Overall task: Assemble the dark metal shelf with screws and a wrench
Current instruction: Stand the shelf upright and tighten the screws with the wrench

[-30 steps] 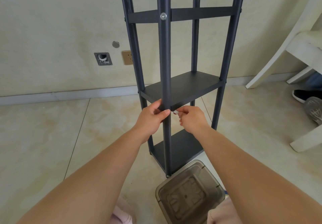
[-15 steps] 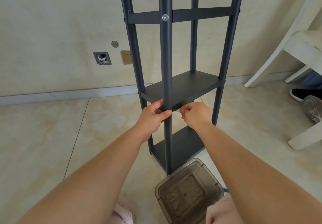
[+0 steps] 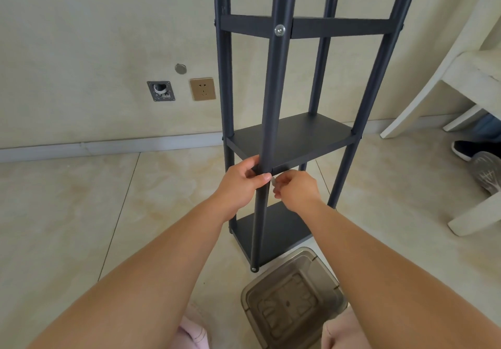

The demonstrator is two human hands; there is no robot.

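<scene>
Left hand [image 3: 242, 183] grips 1 of 4 posts [image 3: 273, 99]; right hand [image 3: 296, 189] pinches, seemingly, 1 screw [image 3: 273, 181].

Beige wall [image 3: 81, 36] with gold socket [image 3: 202, 88]; glossy marbled floor tiles [image 3: 67, 213]; white chair [image 3: 461, 83] far right.

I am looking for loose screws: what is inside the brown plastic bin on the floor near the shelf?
The brown plastic bin looks empty: only the moulded pattern of its bottom shows. Its right side is covered by the right forearm, so small parts there cannot be seen.
</scene>
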